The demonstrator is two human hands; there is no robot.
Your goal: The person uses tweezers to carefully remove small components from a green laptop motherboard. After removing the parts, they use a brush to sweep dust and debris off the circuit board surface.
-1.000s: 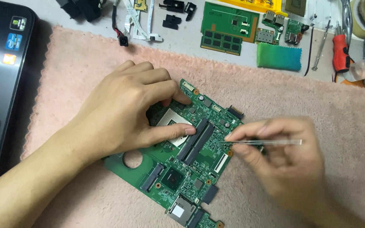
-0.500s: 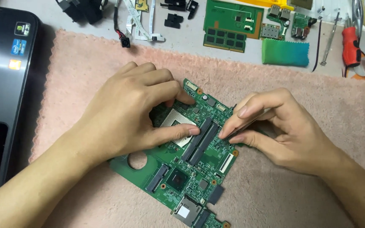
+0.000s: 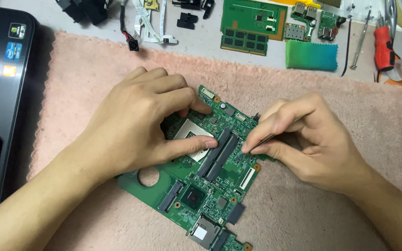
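Here's the green motherboard (image 3: 210, 186), lying flat on the pink fuzzy mat (image 3: 303, 93), and it sits slantwise: its long axis runs from the corner near the left hand's fingertips, up by the mat's middle, down to the card-reader end at the bottom edge of the view. The two long black memory slots (image 3: 217, 155) run along that same diagonal, right through the board's centre.

Left hand (image 3: 136, 123) is down on the board's upper-left part, fingers spread and curled; the thumb lies across the silver processor socket (image 3: 191, 135) with its tip touching the edge of the memory slots, and the index fingertip presses the board near its top corner. It pins the board, pinching nothing.

Right hand (image 3: 303, 139) comes in from the board's right edge, thumb and index squeezed together on a thin pair of tweezers (image 3: 268, 138) (only a sliver of metal shows between the fingers). The tips meet the board just right of the memory slots; whether they grip a part there is too small to tell.

Beyond the board, past the mat's far edge: a green memory module (image 3: 244, 41), a larger green circuit board (image 3: 252, 18), a green cloth (image 3: 311, 56), a red-handled screwdriver (image 3: 382, 46). Left of the mat, a dark laptop case (image 3: 1, 93).
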